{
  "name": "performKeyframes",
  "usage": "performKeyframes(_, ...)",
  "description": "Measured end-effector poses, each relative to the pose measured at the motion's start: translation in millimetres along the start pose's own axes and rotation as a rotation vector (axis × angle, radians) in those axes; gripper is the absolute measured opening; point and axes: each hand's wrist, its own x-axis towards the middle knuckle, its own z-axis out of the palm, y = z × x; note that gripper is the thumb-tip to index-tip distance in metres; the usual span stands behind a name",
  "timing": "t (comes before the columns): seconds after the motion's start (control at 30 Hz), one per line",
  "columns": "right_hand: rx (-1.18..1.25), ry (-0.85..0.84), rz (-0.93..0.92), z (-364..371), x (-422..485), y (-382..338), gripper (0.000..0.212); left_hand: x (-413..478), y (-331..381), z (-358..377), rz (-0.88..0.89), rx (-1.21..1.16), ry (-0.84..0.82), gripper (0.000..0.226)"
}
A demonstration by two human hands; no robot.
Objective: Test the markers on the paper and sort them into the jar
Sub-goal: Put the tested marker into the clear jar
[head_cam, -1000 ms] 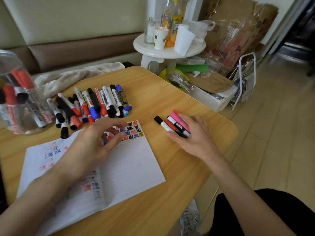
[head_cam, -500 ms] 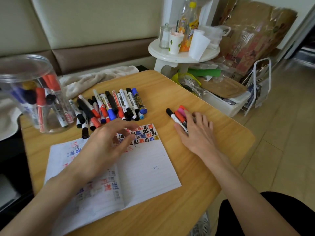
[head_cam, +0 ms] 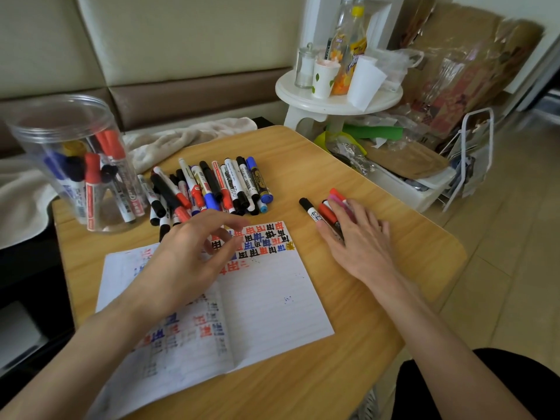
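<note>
Logged jar (head_cam: 69,165) at far left of tabletop (head_cam: 394,268), upright, with a handful of markers standing on end inside. Noted marker pile (head_cam: 209,189) just right of the jar, beyond the far edge of the paper (head_cam: 266,304); laid side by side, long axes running roughly away from the person, caps mixed near and far. Found left hand (head_cam: 188,259) hovering over the paper's far-left part, fingers loosely curled, grasping nothing visible. Recorded rows of red, blue and black test marks along the paper's far edge. Found right hand (head_cam: 360,241) further right, released, fingers straight and laid flat on a small group of markers (head_cam: 328,207) beside the paper. Singled out black-capped marker (head_cam: 312,211) at that group's left edge: long axis diagonal, cap toward far left, tail under the fingers. Judged step: choosing the next marker for testing, sorting far from finished. Judged next move: closing fingers round one barrel, uncapping with the other hand, bringing tip to bare paper.
</note>
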Motion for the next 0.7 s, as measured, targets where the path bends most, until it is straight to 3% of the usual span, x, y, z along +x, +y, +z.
performKeyframes(0.57,0.113,0.041,0.028,-10.7,-6.6,-2.8,0.078,-0.7,0.5,-4.8,-0.018,0.003,-0.010,0.030)
performKeyframes(0.7,0.114,0.131,-0.007,-9.3,-5.7,-9.4,0.073,-0.4,0.6,-4.4,-0.024,-0.001,-0.005,0.030)
